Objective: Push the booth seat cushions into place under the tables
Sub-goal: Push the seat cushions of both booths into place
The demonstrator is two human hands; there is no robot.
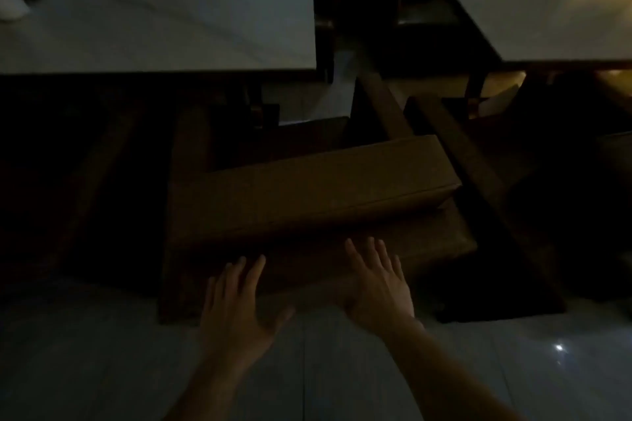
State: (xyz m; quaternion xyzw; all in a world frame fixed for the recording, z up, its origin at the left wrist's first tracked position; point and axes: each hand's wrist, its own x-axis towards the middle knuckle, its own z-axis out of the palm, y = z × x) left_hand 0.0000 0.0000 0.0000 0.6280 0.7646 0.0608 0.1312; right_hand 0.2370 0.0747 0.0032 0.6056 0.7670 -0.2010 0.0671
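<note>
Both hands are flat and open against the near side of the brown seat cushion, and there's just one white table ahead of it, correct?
Not quite: the head view shows two white tables, one at left, another at right. The rest holds: left hand and right hand lie open at the brown seat cushion.

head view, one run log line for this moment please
left hand open, flat on cushion | right hand open, flat on it | cushion askew, short of table

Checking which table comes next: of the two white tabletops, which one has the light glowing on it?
The right table: warm yellow light falls on its far corner. The left table looks dim grey.
</note>
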